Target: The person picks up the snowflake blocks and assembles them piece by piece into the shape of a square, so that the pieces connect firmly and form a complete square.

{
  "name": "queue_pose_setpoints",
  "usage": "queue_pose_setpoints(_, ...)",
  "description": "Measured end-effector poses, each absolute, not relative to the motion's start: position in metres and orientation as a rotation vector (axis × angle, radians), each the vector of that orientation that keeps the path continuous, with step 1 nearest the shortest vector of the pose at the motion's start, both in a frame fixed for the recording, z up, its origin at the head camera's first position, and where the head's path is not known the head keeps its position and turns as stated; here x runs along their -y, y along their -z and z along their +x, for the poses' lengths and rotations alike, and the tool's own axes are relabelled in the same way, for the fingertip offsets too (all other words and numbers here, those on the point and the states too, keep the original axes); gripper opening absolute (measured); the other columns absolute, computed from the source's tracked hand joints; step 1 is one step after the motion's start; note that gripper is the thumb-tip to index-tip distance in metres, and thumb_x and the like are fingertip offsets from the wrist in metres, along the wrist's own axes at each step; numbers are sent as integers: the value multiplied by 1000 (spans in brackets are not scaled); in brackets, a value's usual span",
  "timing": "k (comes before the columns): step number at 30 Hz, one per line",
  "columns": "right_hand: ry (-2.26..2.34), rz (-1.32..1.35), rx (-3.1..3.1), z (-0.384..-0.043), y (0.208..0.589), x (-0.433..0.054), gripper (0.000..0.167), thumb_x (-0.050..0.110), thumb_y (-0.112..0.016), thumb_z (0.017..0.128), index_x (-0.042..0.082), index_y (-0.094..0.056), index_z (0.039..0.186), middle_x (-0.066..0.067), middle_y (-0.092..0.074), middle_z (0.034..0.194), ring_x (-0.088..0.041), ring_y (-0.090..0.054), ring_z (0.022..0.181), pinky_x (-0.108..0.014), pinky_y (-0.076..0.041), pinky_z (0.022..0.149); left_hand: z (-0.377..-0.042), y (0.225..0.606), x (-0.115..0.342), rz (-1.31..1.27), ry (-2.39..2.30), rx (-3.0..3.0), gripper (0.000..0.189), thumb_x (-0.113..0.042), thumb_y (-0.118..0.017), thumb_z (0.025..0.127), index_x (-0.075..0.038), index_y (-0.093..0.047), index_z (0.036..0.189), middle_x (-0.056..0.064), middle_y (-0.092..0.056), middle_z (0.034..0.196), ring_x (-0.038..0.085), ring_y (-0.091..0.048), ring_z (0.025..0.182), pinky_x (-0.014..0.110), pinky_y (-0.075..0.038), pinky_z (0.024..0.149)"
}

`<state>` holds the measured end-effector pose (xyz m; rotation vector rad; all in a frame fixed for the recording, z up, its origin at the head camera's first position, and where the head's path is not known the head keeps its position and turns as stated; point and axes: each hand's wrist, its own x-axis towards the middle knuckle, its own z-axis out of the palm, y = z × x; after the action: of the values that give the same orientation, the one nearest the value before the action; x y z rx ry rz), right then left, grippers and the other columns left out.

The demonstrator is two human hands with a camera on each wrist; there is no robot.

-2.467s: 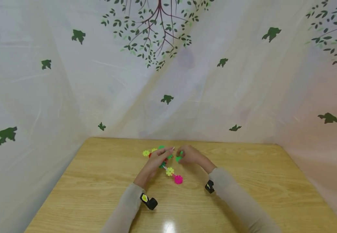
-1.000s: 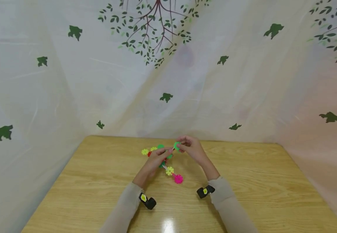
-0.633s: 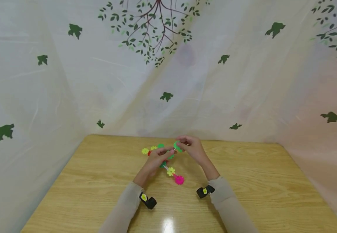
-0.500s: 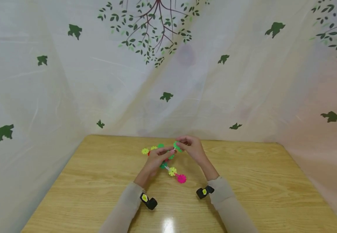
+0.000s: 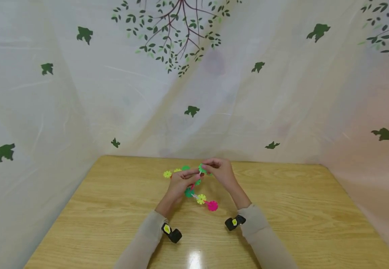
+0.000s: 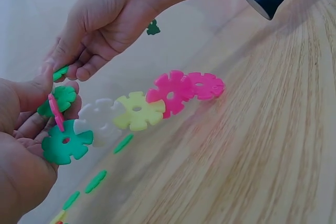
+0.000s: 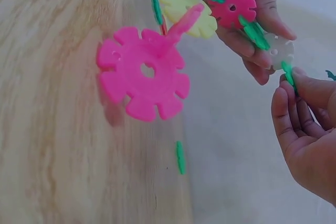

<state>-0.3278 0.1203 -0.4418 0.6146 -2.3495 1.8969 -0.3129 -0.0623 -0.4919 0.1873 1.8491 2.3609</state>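
My left hand (image 5: 180, 183) holds a chain of slotted plastic flower discs, gripping it near its upper end. From that hand the chain hangs toward me, through a dark green disc (image 6: 67, 141), a white disc (image 6: 97, 123) and a yellow disc (image 5: 201, 199), down to pink discs (image 5: 213, 206) at the tail. Between thumb and fingers, my right hand (image 5: 224, 173) pinches a green disc (image 7: 288, 74) edge-on. It meets the rim of a white disc (image 7: 283, 50) at my left fingertips. My left hand partly hides the chain's middle in the head view.
Loose discs lie on the wooden table (image 5: 113, 209) beyond my left hand, among them a yellow disc (image 5: 167, 174) and a green disc (image 5: 186, 168). Another green disc (image 7: 180, 157) lies near the table's far edge. A printed cloth (image 5: 140, 123) hangs behind the table.
My right hand has come up and left with the green disc, from low beside the left hand to the white disc there. The chain's pink tail has swung slightly right.
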Motion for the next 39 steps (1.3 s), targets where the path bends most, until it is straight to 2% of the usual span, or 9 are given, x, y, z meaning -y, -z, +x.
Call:
queue_pose_setpoints(3,-1883,620,2367,-335,449,-119,17,-1,-68,95,-13,-72,107,-32,-72,102,-52,-64,82,-30,-59,69,-313,492,63,204,-2380,-1841,33,0,-68,95,13,-65,125,15,-77,107,10,-76,90,22,-61,75)
queue_pose_setpoints(6,-1871,627,2373,-340,454,-120,16,0,-69,95,-11,-74,106,-31,-73,99,-39,-65,76,-26,-57,67,-313,491,64,228,-2381,-1852,32,1,-67,95,15,-65,124,17,-77,107,9,-76,89,22,-61,76)
queue_pose_setpoints(10,-1862,652,2365,-341,456,-122,16,3,-71,94,-8,-75,104,-29,-74,97,-27,-65,72,-29,-57,67,-315,489,63,238,-2367,-1876,30,2,-67,95,15,-65,122,15,-78,104,9,-76,86,21,-61,73)
queue_pose_setpoints(14,-1855,666,2366,-341,457,-123,16,6,-71,95,-6,-76,105,-26,-75,98,-26,-67,75,-36,-60,71,-316,487,62,220,-2349,-1894,29,3,-67,95,14,-66,122,16,-78,104,10,-76,86,18,-58,67)
queue_pose_setpoints(21,-1847,679,2401,-343,458,-126,19,8,-70,96,-4,-75,108,-22,-76,103,-12,-67,78,-33,-60,74,-315,487,65,221,-2166,-1928,42,-10,-66,99,2,-58,139,21,-70,125,11,-73,95,29,-58,78)
queue_pose_setpoints(25,-1841,698,2469,-347,460,-128,21,9,-68,98,-2,-74,115,-22,-74,109,-13,-67,82,-31,-60,75,-315,489,67,234,-2101,-1938,47,-14,-64,101,-3,-53,145,22,-66,131,12,-68,98,40,-58,91)
queue_pose_setpoints(33,-1829,679,2528,-350,453,-140,26,14,-65,101,1,-70,123,-28,-71,113,-32,-70,87,-58,-58,85,-315,492,68,206,-2127,-1923,43,-14,-63,100,-2,-56,141,23,-65,129,14,-65,97,28,-56,80)
queue_pose_setpoints(35,-1828,670,2526,-352,452,-145,27,16,-65,101,1,-70,123,-30,-70,112,-40,-69,90,-56,-59,85,-314,491,68,210,-2120,-1927,42,-15,-63,100,-1,-56,139,23,-64,131,14,-65,97,28,-56,79)
queue_pose_setpoints(39,-1750,686,2588,-357,451,-151,28,15,-66,100,-3,-70,122,-30,-71,104,-41,-69,88,-50,-61,79,-314,492,69,214,-2120,-1924,37,-13,-61,100,1,-57,135,18,-65,128,12,-65,91,30,-58,78)
